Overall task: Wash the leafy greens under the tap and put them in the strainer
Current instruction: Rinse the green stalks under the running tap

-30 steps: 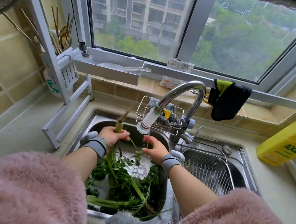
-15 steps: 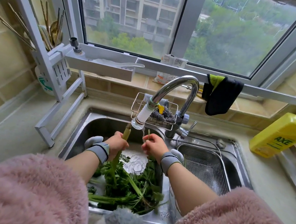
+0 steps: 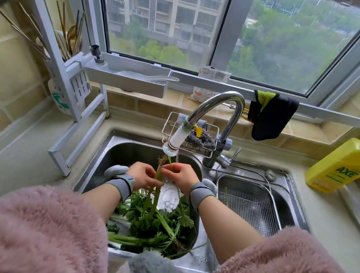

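Note:
A pile of leafy greens (image 3: 155, 226) lies in the left sink basin (image 3: 116, 152). My left hand (image 3: 143, 175) grips one thick green stalk (image 3: 158, 178) upright, its root end just under the tap's white nozzle (image 3: 175, 141). My right hand (image 3: 181, 177) pinches the same stalk from the right, close beside the left. Water runs from the nozzle down past my hands. The metal mesh strainer (image 3: 247, 202) sits in the right basin with one thin green stem in it.
A wire caddy (image 3: 169, 127) with a steel scourer hangs behind the tap (image 3: 226, 105). A yellow detergent bottle (image 3: 341, 167) lies on the right counter. A white rack (image 3: 78, 109) with chopsticks stands at the left. A dark cloth (image 3: 271, 114) hangs on the sill.
My hands have come together on the stalk under the nozzle. The left hand has shifted right with it, and the right hand has closed onto it.

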The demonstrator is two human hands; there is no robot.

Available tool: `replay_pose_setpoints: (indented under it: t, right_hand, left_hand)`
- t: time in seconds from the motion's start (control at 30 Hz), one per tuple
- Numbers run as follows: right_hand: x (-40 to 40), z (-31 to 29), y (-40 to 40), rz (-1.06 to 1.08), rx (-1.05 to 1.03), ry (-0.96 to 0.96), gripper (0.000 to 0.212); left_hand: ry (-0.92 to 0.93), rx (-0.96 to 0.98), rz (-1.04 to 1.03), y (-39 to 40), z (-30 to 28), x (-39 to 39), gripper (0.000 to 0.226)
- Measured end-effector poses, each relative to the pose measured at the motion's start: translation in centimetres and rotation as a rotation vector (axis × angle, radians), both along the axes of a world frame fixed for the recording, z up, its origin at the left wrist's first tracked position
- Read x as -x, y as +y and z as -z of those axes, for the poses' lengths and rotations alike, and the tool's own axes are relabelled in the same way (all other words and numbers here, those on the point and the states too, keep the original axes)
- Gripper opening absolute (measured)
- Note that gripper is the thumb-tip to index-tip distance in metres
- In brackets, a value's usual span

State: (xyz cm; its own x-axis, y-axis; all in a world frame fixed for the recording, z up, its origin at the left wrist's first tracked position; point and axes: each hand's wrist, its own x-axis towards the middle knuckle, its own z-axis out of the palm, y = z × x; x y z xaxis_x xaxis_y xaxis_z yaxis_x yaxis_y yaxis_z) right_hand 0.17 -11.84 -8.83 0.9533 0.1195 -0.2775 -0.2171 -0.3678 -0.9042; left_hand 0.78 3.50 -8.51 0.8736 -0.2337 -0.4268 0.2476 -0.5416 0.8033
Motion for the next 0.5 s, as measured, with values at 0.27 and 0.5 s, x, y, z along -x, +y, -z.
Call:
replay_pose_setpoints:
  t: [0.27,0.5]
  right_hand:
    - [-0.2,0.37,0.61,-0.012,0.097,-0.04,0.01]
    - [0.09,0.05,0.63,-0.098,0.144,-0.025,0.017]
  left_hand:
    - [-0.063,-0.041,-0.018,0.77,-0.26,-0.36,0.012]
    - [-0.164,-0.188,0.077,1.09,-0.08,-0.73,0.009]
